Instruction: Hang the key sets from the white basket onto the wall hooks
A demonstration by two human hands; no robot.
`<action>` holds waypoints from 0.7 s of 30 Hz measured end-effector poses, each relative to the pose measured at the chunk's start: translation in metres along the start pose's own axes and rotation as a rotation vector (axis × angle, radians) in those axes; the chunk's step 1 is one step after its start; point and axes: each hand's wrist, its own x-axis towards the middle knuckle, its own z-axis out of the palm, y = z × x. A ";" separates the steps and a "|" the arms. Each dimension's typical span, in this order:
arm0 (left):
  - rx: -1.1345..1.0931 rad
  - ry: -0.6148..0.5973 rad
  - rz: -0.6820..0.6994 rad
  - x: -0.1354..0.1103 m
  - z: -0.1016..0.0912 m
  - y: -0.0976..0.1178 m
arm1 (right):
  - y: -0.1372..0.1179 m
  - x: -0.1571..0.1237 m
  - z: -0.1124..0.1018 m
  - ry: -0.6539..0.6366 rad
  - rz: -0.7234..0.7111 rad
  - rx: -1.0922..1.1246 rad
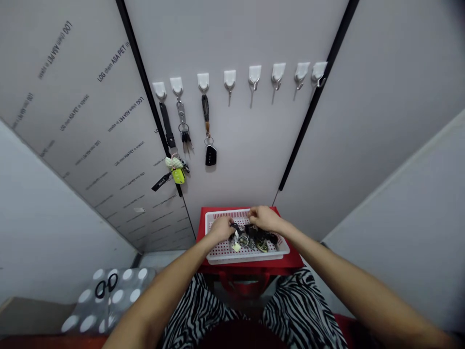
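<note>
A white plastic basket holds a tangle of keys with dark fobs, metal rings and a pale yellow tag. My left hand reaches over the basket's left side, its fingers pinched at a dark piece on the edge of the pile. Over the far rim is my right hand, fingers curled together just above the dark fobs; what they grip is hidden. On the wall hang a black strap with a lime-green key fob, a key bunch and a black car key.
White adhesive hooks run in a row along the wall panel, the right-hand ones bare. Beneath the basket is a red surface. At lower left, black-handled scissors lie on a wrapped pack of bottles.
</note>
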 end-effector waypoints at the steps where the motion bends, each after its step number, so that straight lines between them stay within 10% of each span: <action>1: -0.014 0.003 0.007 0.000 0.000 0.000 | -0.002 -0.001 0.000 0.035 -0.039 -0.024; 10: -0.610 0.015 0.180 -0.002 -0.035 0.009 | -0.021 0.000 0.015 -0.241 -0.192 0.620; 21: -0.472 0.346 0.366 0.000 -0.095 0.058 | -0.052 0.014 -0.046 0.150 -0.337 0.563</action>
